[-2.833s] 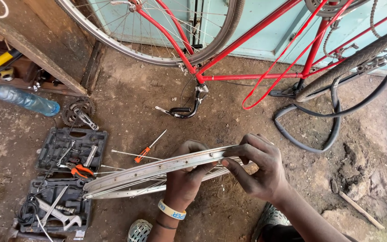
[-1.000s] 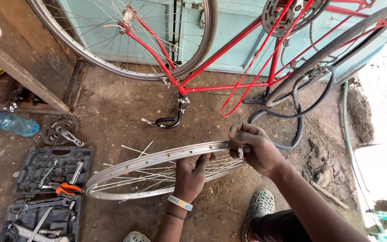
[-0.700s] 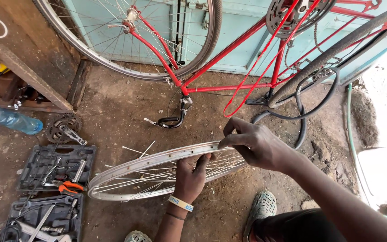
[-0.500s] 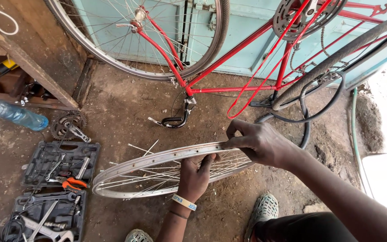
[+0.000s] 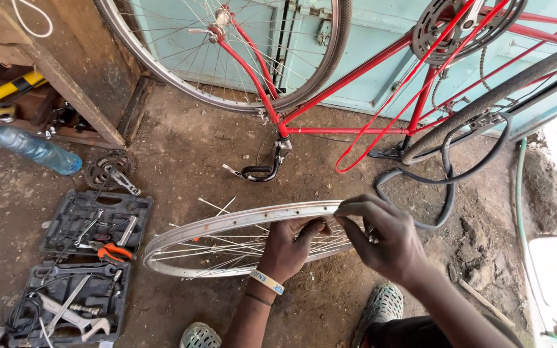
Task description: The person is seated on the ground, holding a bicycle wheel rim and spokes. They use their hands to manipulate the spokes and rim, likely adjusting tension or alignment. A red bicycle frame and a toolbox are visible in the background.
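Both hands work on a bare bicycle wheel rim [image 5: 227, 227] held low at centre view. Left hand [image 5: 289, 248] grips the rim's near edge from below, fingers curled over it. Right hand [image 5: 385, 237] pinches at the rim's 3 o'clock end, fingers closed. Rim is silver, tyreless, with thin loose spokes crossing inside. Open black tool case [image 5: 78, 264] lies at 8 o'clock, close to the rim's left end. Red bicycle frame [image 5: 349, 77] stands at 12 o'clock; dirt floor [image 5: 182, 154] lies between.
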